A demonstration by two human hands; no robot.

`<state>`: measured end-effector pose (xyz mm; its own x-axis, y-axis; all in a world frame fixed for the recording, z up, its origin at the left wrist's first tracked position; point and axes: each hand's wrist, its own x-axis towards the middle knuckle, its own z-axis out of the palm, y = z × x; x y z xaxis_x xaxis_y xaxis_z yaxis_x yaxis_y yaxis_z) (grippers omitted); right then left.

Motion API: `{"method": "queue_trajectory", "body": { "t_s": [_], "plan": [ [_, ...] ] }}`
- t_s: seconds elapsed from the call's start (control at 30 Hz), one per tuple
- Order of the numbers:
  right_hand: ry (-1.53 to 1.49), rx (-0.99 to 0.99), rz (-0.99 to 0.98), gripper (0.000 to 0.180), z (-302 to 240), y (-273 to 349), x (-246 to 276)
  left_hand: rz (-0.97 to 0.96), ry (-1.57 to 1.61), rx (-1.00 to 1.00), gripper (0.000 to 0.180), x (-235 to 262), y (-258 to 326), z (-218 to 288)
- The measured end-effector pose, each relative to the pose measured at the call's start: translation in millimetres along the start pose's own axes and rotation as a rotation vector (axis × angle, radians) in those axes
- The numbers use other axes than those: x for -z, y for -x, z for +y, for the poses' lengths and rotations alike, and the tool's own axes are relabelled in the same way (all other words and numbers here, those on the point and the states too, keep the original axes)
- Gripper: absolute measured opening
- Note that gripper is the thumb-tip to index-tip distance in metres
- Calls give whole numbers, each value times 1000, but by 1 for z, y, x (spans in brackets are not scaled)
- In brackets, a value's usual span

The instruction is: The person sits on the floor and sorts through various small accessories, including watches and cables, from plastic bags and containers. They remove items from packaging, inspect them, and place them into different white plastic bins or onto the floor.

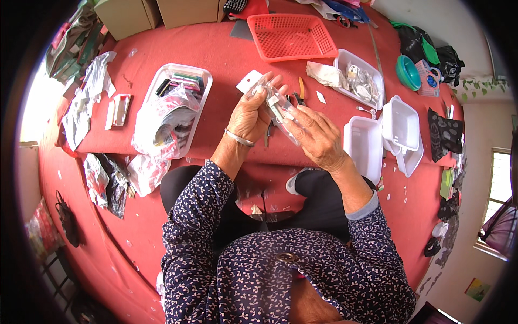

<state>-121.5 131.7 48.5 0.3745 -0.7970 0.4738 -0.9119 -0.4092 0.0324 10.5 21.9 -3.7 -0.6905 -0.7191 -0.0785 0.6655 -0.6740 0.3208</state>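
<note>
A clear plastic packet [277,109] with a white hang card [249,81] at its top is held up between my hands. Something small and whitish shows inside it, too unclear to name. My left hand [250,112] grips the card end, its thumb pressed on the plastic. At the lower end, the fingers of my right hand [317,134] close on the packet's edge. Behind my hands, on the red cloth, a tool with a yellow handle [301,88] lies partly hidden, with dark handles beside it.
To the left stands a white tray [204,102] of bagged items. A red perforated basket [291,56] lies at the far side. On the right are a white tray of bagged white cables [362,86] and white plastic bins [362,141]. Cardboard boxes [127,19] stand far left.
</note>
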Motion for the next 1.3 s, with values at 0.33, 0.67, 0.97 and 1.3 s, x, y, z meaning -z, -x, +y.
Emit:
{"method": "queue_trajectory", "body": {
  "t_s": [0.33, 0.67, 0.97, 1.3],
  "plan": [
    [78, 5, 143, 22, -3, 1, 4, -48, 142, 15, 47, -12, 5, 12],
    [-504, -581, 264, 13, 1, 0, 6, -159, 240, 113, 47, -6, 3, 10],
    [-1610, -1262, 321, 12, -3, 1, 1, 161, -8, 112, 6, 5, 2, -5],
    [-1491, -1197, -9, 8, -10, 2, -1, 261, -81, 96, 18, -1, 3, -1]
  ]
}}
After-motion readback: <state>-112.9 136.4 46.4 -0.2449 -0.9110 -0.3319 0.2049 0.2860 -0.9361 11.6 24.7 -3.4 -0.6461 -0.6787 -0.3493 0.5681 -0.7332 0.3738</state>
